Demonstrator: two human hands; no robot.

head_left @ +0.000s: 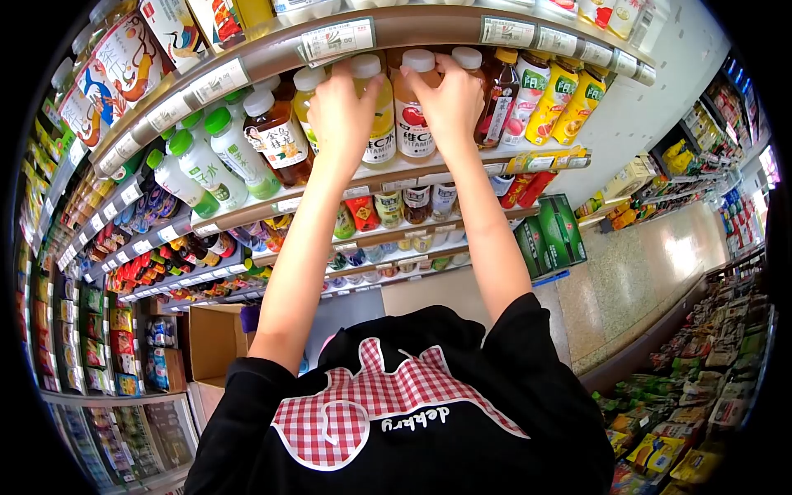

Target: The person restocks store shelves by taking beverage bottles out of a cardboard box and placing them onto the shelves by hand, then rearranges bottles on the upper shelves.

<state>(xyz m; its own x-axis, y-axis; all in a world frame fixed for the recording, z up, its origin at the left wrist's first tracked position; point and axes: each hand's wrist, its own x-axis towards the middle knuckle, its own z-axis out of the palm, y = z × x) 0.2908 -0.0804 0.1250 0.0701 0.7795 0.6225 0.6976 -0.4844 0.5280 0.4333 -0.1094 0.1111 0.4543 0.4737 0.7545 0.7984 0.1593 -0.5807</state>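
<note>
My left hand [340, 111] is around the upper part of a yellow vitamin C drink bottle [381, 136], thumb in front and fingertips partly hidden beside the white cap. Just to its right stands a pink vitamin C drink bottle [414, 124] with a cherry label. My right hand [452, 101] holds this one near its shoulder, thumb on the front and fingers along the right side. Both bottles are upright on the shelf [379, 173]. Another white-capped yellow bottle [304, 103] is left of my left hand, partly covered by it.
Left along the shelf are a dark tea bottle [279, 140] and green-capped bottles [231, 153]. A dark bottle [497, 99] and yellow-capped drinks [554, 95] stand to the right. The upper shelf edge [421, 29] overhangs. Below are a green carton [561, 235] and an open cardboard box [216, 342].
</note>
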